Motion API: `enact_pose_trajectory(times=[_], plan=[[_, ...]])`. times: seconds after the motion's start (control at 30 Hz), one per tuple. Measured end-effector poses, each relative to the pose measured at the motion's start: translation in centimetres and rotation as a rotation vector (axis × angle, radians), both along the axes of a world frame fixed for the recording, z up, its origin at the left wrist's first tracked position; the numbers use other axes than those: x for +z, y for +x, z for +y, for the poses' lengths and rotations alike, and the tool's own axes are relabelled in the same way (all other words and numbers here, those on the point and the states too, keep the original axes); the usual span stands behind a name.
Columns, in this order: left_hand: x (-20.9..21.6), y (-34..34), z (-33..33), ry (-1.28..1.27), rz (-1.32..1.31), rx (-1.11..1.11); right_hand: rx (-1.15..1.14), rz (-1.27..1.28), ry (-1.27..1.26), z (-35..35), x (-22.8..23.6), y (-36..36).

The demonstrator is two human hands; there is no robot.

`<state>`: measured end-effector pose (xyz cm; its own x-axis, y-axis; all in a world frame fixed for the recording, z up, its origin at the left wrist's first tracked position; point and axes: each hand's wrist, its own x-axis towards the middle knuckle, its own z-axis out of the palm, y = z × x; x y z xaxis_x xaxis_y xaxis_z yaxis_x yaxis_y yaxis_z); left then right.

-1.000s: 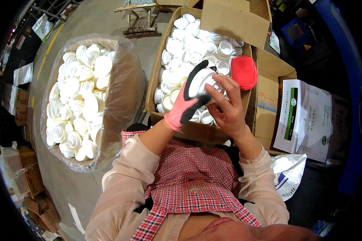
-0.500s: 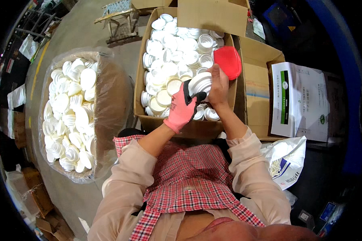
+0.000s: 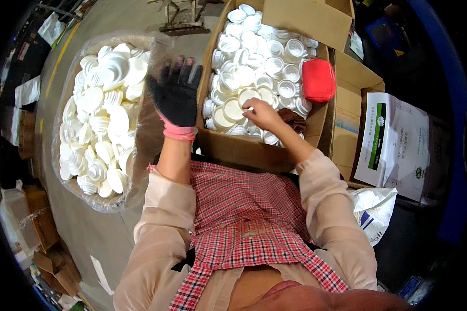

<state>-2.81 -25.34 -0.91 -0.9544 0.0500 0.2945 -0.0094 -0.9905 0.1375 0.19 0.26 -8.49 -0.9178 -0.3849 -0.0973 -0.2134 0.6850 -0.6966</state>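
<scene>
My left hand, in a black-palmed glove with a pink cuff, is raised beside the left box with its fingers spread and nothing in it. My bare right hand reaches into the right carton, with its fingers curled at the edge of a cream round lid. What its fingertips hold, if anything, is hidden. Many white ribbed round lids fill this carton. On top of the plastic-lined box's pile of similar lids lies a wide white lid.
A red pouch lies at the right carton's inner side, above a brown crumpled thing. Farther right are an open cardboard box and a white printed sheet. A white bag sits below them. Raised cardboard flaps stand at the back.
My left hand has let go of the white ribbed lids, swung left out of the carton and opened. My right hand has dropped to the cream lids. The view has shifted.
</scene>
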Motion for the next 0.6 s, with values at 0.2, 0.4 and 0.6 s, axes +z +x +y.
enact_pose_trajectory(times=[0.2,0.4,0.6], plan=[[0.7,1.3,3.0,-1.078,-0.266,0.126,0.037,0.115,0.232,-3.6,-8.0,-0.3],[0.9,2.1,1.9,-0.547,-0.487,-0.512,0.123,0.143,-0.519,-2.3,8.0,-0.8],[2.1,1.0,1.9,-0.116,-0.221,-0.590,-0.136,-0.469,0.244,0.9,-5.2,-1.4]])
